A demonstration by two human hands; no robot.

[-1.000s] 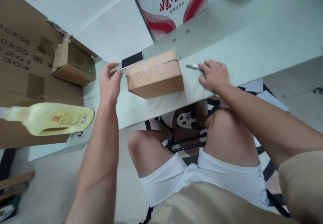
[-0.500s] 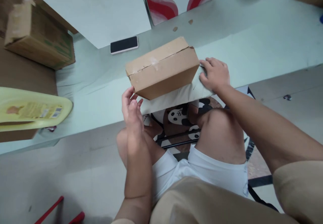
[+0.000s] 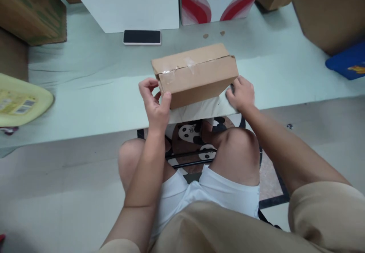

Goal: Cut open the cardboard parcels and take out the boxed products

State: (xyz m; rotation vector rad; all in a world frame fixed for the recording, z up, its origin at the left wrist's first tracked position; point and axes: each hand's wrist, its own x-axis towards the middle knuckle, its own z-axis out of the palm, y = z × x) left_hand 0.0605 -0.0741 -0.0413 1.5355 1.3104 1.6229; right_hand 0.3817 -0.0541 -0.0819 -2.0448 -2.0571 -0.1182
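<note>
Cardboard box (image 3: 196, 74): centre of frame, at the near edge of the desk (image 3: 85, 93), taped seam up. Left hand (image 3: 155, 101) grips its left end; right hand (image 3: 241, 93) curled against its right end, grasp unclear.

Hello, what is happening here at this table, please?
A seated person holds a taped cardboard box at the near edge of a pale green table. The left hand grips the box's near left corner, thumb on its front. The right hand lies beside its right end. A dark phone lies behind the box.
</note>
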